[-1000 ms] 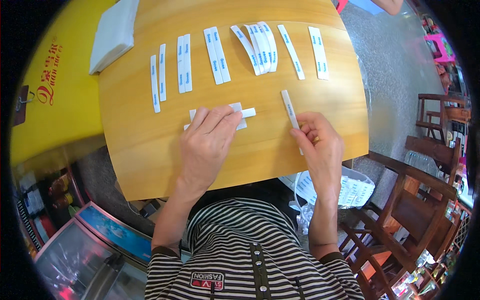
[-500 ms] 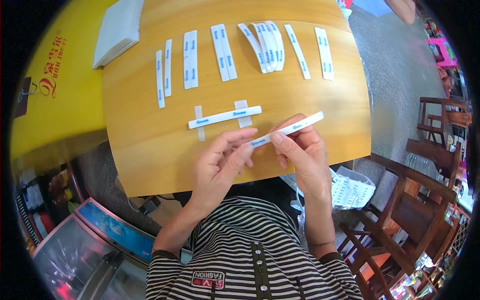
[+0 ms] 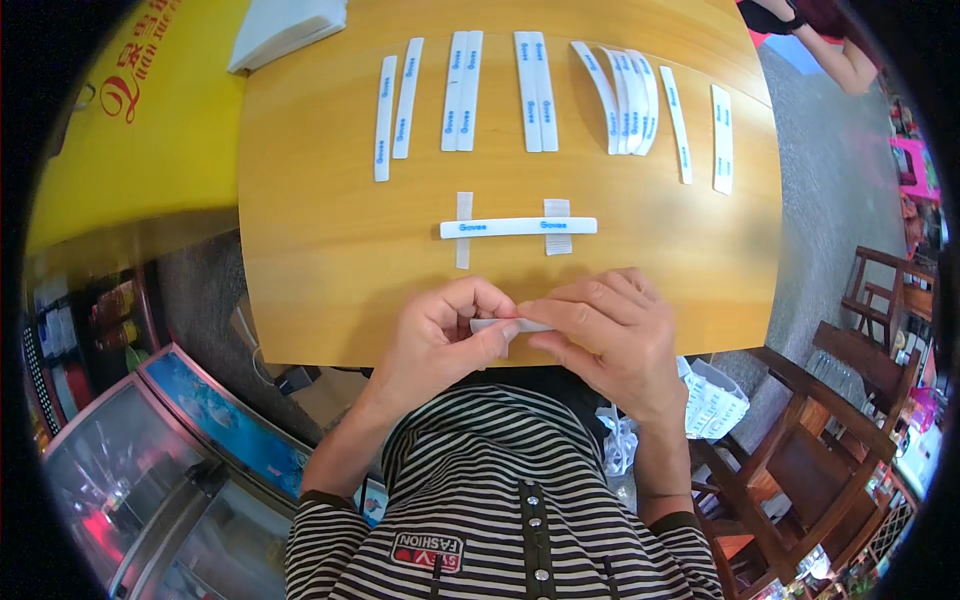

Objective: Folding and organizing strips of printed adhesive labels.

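Near the table's front edge, my left hand [image 3: 440, 340] and my right hand [image 3: 620, 335] pinch a narrow white strip [image 3: 490, 325] between thumbs and fingers. It is turned so that no blue print shows, and my right fingers cover much of it. Just beyond my hands another white strip [image 3: 515, 227] with blue print lies crosswise on two short pieces of whitish ribbed tape, a narrow one [image 3: 463, 252] at its left and a wider one [image 3: 558, 243] toward its right.
Across the wooden table's [image 3: 330, 260] far part lie more printed strips, some singly or in pairs [image 3: 535, 90], with an overlapping fan [image 3: 628, 100] at the right. White sheets [image 3: 290, 28] are stacked at the far left. Wooden chairs [image 3: 830, 440] stand right; another person's arm [image 3: 840, 62] shows far right.
The strip in my hands has been turned, hiding its print, and brought lower toward me. My right hand has swung over, its fingers now pointing left across the strip. My view has shifted.
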{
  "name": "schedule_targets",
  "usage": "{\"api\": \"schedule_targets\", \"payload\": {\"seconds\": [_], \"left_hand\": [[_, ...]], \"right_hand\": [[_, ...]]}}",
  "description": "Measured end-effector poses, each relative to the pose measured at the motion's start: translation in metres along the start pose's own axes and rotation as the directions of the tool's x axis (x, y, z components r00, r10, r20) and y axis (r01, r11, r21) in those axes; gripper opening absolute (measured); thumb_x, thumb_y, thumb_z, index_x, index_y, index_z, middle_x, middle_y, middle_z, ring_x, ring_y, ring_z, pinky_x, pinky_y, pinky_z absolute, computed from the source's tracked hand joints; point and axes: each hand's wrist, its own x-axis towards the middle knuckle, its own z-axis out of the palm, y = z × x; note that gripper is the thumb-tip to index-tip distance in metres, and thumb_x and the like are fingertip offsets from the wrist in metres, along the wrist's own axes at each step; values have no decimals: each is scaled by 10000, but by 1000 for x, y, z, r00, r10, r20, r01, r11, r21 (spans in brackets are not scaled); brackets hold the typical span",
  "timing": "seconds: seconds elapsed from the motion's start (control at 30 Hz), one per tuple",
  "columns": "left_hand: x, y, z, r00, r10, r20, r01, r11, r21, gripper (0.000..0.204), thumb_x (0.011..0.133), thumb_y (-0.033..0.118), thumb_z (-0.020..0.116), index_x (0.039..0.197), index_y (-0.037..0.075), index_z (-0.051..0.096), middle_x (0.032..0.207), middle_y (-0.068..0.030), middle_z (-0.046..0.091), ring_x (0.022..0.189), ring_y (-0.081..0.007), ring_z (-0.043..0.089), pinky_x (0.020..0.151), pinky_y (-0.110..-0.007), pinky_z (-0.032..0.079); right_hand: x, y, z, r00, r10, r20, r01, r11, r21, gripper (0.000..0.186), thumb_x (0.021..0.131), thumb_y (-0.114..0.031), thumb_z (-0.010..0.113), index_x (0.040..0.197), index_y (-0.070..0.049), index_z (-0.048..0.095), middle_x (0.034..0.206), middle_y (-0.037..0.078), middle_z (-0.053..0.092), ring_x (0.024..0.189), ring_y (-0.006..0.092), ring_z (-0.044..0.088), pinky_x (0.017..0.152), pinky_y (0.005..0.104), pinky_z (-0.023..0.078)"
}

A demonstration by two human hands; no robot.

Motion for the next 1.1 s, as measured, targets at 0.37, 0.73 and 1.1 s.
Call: {"api": "schedule_targets", "payload": {"seconds": [0.37,0.73,1.1], "left_hand": [[-8,1,-1,887,258,-383,-228,966,125,456,1001,64,535,1434,5,406,1011,-38,548,670,-47,548,548,-183,446],[-8,-4,-4,912,217,-348,-189,976,113,469,1022,88,508,1475,21,406,1029,-26,538,658,-63,550,558,-202,462],[-6,-5,-2,912,230,-340,-176,967,182,496,1000,35,520,1480,55,396,994,-40,537,646,-51,560,538,-196,476]], "right_hand": [[32,1,25,950,289,-118,-263,945,196,252,737,-65,817,976,-45,739,840,79,573,696,181,597,586,299,498],[49,13,34,953,263,-153,-240,959,154,252,727,-67,820,969,-72,749,820,61,572,652,168,597,558,299,483],[51,14,29,960,269,-77,-261,960,98,258,743,-35,815,992,-65,758,827,42,546,666,119,567,561,261,486]]}}
